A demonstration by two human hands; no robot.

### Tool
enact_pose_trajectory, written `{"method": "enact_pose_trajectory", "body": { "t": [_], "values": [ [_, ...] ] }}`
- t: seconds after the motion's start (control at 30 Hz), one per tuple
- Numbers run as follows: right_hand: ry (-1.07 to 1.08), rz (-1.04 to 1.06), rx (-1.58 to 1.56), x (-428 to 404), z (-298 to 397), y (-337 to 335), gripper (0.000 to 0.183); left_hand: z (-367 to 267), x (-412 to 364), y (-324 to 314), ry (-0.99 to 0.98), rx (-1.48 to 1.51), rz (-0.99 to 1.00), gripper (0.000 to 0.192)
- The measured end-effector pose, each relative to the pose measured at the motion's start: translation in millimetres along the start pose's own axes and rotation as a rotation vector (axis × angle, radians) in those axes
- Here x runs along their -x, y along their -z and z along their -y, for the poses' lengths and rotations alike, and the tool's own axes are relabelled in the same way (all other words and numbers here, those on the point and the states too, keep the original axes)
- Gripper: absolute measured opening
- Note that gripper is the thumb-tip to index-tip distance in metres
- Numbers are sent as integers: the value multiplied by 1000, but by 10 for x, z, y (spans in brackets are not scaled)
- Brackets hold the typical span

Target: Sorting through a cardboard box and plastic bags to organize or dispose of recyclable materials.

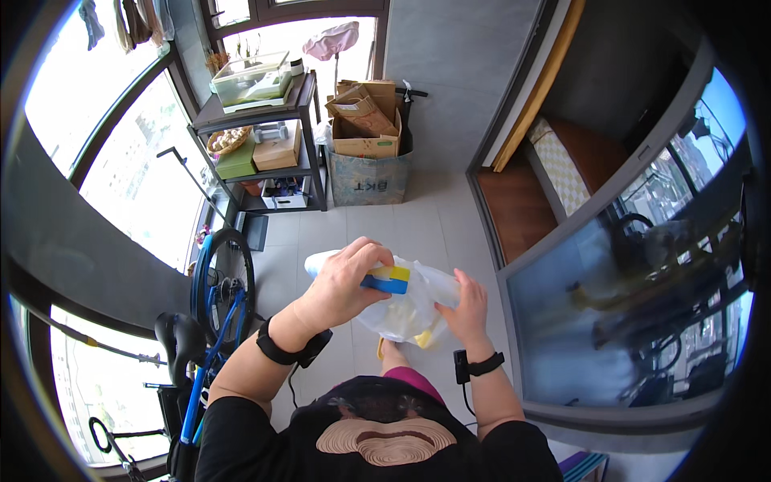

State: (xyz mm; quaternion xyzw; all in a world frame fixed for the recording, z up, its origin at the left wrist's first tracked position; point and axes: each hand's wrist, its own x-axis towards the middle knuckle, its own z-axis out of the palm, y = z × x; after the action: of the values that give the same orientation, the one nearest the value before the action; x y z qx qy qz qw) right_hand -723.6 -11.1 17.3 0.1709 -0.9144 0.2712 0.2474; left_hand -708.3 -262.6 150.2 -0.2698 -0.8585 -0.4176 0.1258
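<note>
My left hand (343,283) grips a small blue and yellow block-shaped object (387,280), its fingers over the top and thumb below. Just behind and beside it hangs a translucent white plastic bag (397,310), with yellow things showing inside it and at its lower edge. At the bag's right side, my right hand (468,307) holds the plastic between thumb and fingers. Another white and pale blue part (319,260) shows beyond my left hand; whether it belongs to the bag I cannot tell. Black straps with small devices sit on both wrists.
A blue bicycle (223,301) leans at the left by the windows. Ahead stand a dark shelf (259,117) with a clear tank and boxes, and a large bag (368,181) of cardboard. A long-handled dustpan (256,232) is on the floor. Sliding glass doors (566,325) are at right.
</note>
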Motion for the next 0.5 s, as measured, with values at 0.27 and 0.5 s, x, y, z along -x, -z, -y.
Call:
{"method": "enact_pose_trajectory", "body": {
  "t": [0.27,0.5],
  "values": [
    [68,345,-62,-1587,-610,-843,46,1013,-1025,191,162,-74,-114,44],
    [183,425,-102,-2835,-861,-1623,49,1764,-1753,485,244,-139,-200,43]
  ]
}}
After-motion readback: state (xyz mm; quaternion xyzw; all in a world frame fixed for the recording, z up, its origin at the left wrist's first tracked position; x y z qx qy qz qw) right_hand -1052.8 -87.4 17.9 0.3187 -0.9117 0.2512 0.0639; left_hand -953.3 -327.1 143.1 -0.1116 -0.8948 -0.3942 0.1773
